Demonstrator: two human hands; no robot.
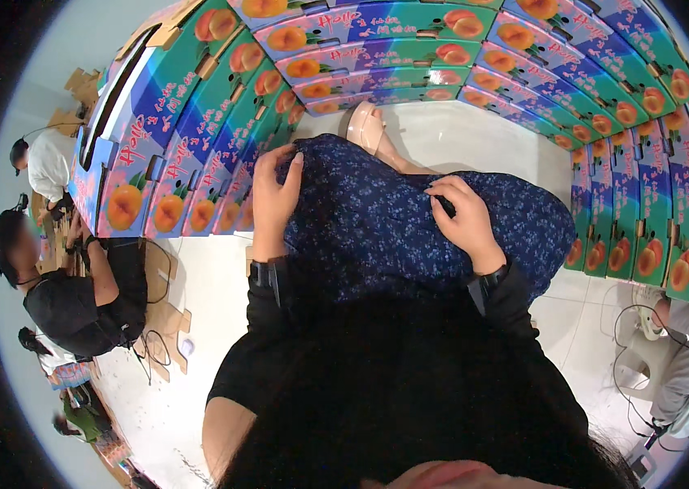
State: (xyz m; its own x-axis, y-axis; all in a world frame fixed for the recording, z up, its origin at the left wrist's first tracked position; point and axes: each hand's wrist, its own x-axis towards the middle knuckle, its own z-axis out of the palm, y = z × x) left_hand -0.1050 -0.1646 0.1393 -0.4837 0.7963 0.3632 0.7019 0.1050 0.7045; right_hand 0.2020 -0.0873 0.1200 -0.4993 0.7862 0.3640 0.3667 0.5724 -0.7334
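Observation:
My left hand rests on the left side of my dark blue flowered skirt, fingers curled on the cloth near a row of boxes. On the right side of the skirt, my right hand pinches a fold of the cloth. Both wrists carry a dark band. One beige sandal shows beyond the skirt on the white floor.
Stacked green and blue fruit boxes with peach pictures ring me from the left, across the far side, to the right. People in dark clothes sit on the left among flat cardboard. Another person in grey sits at lower right near cables.

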